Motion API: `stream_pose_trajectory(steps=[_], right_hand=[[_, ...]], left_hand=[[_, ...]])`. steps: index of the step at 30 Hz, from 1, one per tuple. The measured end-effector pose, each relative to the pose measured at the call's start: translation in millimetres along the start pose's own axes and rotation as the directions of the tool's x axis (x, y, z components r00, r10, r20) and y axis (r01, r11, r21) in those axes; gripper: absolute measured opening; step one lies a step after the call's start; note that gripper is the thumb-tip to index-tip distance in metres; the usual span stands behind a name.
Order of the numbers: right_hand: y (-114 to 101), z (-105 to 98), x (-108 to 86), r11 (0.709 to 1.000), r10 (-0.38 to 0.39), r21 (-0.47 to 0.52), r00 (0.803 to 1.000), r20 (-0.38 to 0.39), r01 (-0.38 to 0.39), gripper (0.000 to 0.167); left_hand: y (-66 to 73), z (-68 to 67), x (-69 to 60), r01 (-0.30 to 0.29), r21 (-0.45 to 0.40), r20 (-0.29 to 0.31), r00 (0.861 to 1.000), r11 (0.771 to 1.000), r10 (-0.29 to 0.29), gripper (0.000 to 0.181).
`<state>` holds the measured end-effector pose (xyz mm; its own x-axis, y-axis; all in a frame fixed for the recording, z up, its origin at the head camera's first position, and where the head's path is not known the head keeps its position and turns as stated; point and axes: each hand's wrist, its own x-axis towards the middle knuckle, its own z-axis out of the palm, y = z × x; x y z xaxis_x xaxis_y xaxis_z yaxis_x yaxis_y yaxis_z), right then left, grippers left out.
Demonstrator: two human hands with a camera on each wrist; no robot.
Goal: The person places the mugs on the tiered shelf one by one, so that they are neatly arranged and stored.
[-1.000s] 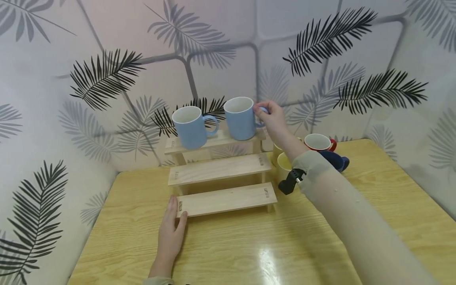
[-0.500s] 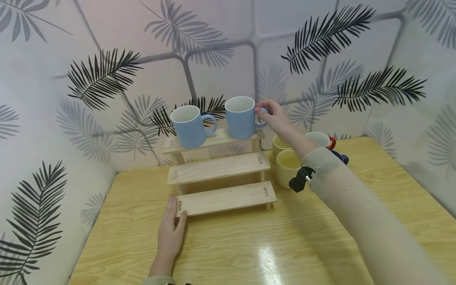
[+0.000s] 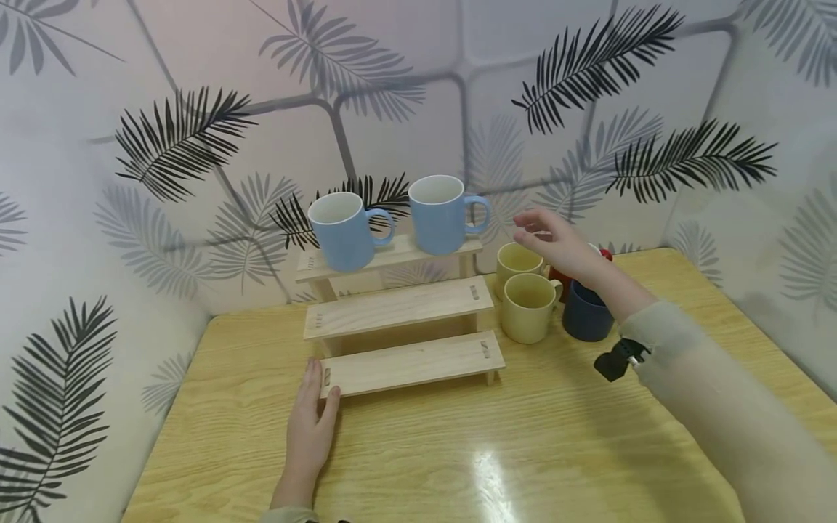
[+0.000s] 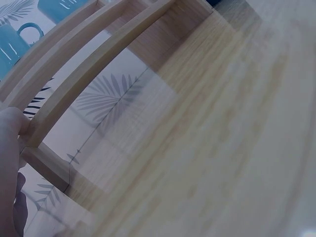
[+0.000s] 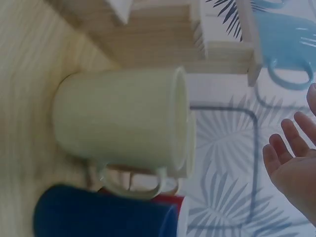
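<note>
Two light blue mugs stand on the top tier of a three-tier wooden shelf: the left mug and the right mug, their handles to the right. My left hand rests against the left end of the lowest tier, fingers straight along the side and thumb at the front corner. My right hand hovers in the air right of the right blue mug, apart from it, holding nothing. Its loose fingers are spread in the right wrist view. Below it stand a front yellow mug and a back yellow mug.
A dark blue mug stands right of the front yellow mug. A red mug behind it is mostly hidden by my right hand and forearm. The wooden table meets a leaf-patterned wall behind the shelf.
My right hand has let go of the right blue mug's handle and moved right and slightly down. The mug stays on the top tier. My left hand has stayed at the shelf's end.
</note>
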<state>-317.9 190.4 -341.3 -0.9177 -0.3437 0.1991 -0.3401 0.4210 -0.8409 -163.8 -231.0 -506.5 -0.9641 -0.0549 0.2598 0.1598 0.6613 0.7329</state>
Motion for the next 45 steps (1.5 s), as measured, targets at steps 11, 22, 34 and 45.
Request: stream_pose_trajectory(steps=[11,22,34,45], right_hand=[[41.8,-20.1,-42.1,0.988,-0.02,-0.155,0.999,-0.037,0.014,0.045],[79.8,-48.0,-75.8,0.958,-0.03,-0.287,0.992,-0.121,-0.006,0.034],[123.5,-62.8,-96.4,0.964,0.056,-0.24,0.968,-0.245,-0.116,0.033],[139.1,-61.7,-102.6,0.977,0.09,-0.165,0.966,-0.244,-0.132,0.037]], left_hand=[[-1.9,1.1,-0.6,-0.008,0.0,-0.002,1.0,1.0,0.008,0.063],[-1.6,0.4,-1.0,-0.015,-0.005,-0.005,1.0,1.0,0.015,0.064],[-1.4,1.0,-1.9,-0.008,0.003,-0.006,1.0,1.0,0.008,0.064],[-0.9,0.6,-1.5,0.003,0.006,-0.011,1.0,1.0,-0.003,0.064]])
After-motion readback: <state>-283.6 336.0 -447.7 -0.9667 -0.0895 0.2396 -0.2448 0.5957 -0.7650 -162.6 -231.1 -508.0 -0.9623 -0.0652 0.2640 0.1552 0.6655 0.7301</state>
